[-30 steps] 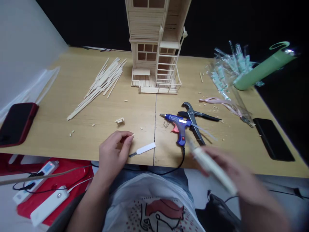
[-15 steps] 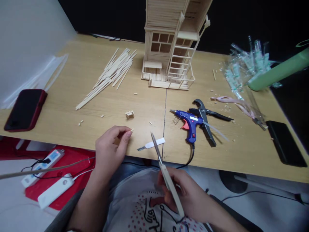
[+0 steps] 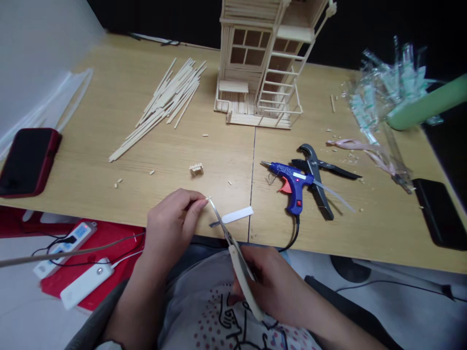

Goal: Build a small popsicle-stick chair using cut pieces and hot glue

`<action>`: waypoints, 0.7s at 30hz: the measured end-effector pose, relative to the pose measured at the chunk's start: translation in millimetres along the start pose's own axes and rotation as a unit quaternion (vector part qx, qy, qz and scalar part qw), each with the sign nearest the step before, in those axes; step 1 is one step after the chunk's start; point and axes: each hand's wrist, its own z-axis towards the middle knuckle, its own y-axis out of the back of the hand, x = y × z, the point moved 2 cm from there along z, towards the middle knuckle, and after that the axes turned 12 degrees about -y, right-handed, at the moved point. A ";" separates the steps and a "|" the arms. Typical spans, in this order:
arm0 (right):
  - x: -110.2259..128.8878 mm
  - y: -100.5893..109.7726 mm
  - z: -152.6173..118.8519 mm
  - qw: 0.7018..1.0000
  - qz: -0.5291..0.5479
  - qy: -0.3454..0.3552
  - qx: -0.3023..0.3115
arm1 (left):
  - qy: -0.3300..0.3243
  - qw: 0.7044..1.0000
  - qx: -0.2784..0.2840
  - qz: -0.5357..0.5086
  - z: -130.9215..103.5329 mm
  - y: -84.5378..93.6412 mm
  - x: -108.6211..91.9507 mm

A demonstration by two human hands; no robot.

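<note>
My left hand (image 3: 174, 216) pinches a tiny piece of wooden stick (image 3: 208, 198) between thumb and fingertip, over the table's front edge. In my right hand (image 3: 268, 277) is a pair of scissors (image 3: 239, 272) with light handles, their blade tips touching or almost touching that piece. Under the blades lies a white-handled craft knife (image 3: 237, 215). A little wooden block built of short bits (image 3: 196, 168) sits just beyond my left hand. To the right rests a blue glue gun (image 3: 292, 180), beside a black-and-grey cutter (image 3: 315, 180).
A wooden stick house (image 3: 251, 73) stands at the back, with loose sticks (image 3: 168, 102) to its left. Phones (image 3: 29, 160) (image 3: 441, 211) lie at both sides. Plastic wrappers (image 3: 379, 87) and a green cylinder (image 3: 426, 104) are at right. Power strips (image 3: 87, 282) sit below left.
The scissors have moved up and left, bringing their tips to the stick piece in my left hand. My left hand has shifted slightly right in view; the camera view has also moved a little.
</note>
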 end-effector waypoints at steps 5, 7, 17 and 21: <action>-4.0 -0.9 5.7 1.000 0.000 -0.003 -0.013 | 0.007 1.000 -0.005 -0.006 -1.6 -0.1 4.8; -3.1 -3.0 11.4 1.000 0.030 -0.008 0.000 | 0.033 0.999 -0.021 -0.009 -1.9 -0.3 15.1; 31.2 -14.7 43.0 0.998 -0.028 0.032 -0.049 | 0.030 0.998 0.006 -0.060 20.5 -13.3 77.1; 38.4 -14.7 46.4 0.993 -0.063 0.043 -0.094 | 0.015 0.995 0.040 -0.087 27.4 -19.1 78.6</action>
